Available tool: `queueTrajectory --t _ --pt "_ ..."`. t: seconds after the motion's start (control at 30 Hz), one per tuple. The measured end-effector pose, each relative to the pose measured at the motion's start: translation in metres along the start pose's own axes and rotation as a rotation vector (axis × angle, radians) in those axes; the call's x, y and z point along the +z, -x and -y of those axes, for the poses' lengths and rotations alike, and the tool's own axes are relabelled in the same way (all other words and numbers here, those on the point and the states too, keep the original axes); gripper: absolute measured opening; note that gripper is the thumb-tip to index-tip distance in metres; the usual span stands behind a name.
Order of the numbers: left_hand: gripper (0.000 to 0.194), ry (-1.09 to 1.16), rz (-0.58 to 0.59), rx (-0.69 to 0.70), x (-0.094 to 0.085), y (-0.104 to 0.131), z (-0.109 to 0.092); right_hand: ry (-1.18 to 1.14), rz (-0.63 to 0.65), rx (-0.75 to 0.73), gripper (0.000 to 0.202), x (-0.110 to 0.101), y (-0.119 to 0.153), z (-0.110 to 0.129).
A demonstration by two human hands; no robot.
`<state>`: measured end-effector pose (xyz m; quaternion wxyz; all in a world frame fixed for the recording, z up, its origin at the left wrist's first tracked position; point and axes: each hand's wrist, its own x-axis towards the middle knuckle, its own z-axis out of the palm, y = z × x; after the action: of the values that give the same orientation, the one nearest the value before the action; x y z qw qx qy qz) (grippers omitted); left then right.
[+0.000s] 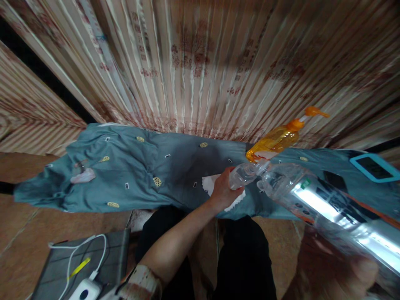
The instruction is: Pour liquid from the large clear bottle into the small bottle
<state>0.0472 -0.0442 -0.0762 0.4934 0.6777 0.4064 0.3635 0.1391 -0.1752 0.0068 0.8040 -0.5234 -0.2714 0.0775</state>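
Observation:
Fingers wrapped round it, my left hand (224, 191) holds a small clear plastic bottle (242, 176), its neck tilted up to the right. My right hand (334, 266), partly blurred, grips a large clear plastic bottle (303, 191) with a label. That large bottle leans down to the left, its neck end close to the small bottle's mouth. Whether they touch or liquid flows, I cannot tell. A white scalloped-edge paper or cloth (235, 201) lies beneath my left hand. Just behind the two necks is an orange-yellow pump bottle (275, 139).
Grey-green patterned cloth (175, 171) covers the narrow table. A blue-framed device (375, 167) and a dark flat object (335, 181) lie on the right. At left is a small clear plastic item (83, 174). A white cabled device (85, 289) sits lower left. Pleated curtain (193, 62) hangs behind.

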Motion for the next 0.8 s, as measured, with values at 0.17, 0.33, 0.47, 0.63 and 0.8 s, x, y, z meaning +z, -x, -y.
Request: queueTrajectory --t 0.17,0.33,0.47,0.63,0.8 --pt "0.056 0.000 -0.007 -0.002 -0.0004 0.0003 -0.0022 -0.101 0.030 -0.003 0.059 0.0050 0.0028 0.0027" --pt "0.057 -0.003 0.006 -0.024 -0.0008 0.0003 -0.0039 -0.087 0.076 -0.030 0.068 0.0009 -0.0012 0.0001" --pt "0.057 0.002 0.008 -0.021 -0.0002 -0.0003 -0.0024 -0.102 0.030 -0.006 0.064 -0.0040 -0.0022 -0.0035" --pt "0.059 -0.002 0.004 -0.020 0.0005 -0.0006 -0.0018 -0.113 0.015 0.005 0.063 0.0024 0.0030 0.0003" --pt "0.059 -0.006 0.008 -0.024 0.0002 -0.0006 -0.0018 -0.106 0.017 0.001 0.061 0.0023 0.0033 -0.0003"
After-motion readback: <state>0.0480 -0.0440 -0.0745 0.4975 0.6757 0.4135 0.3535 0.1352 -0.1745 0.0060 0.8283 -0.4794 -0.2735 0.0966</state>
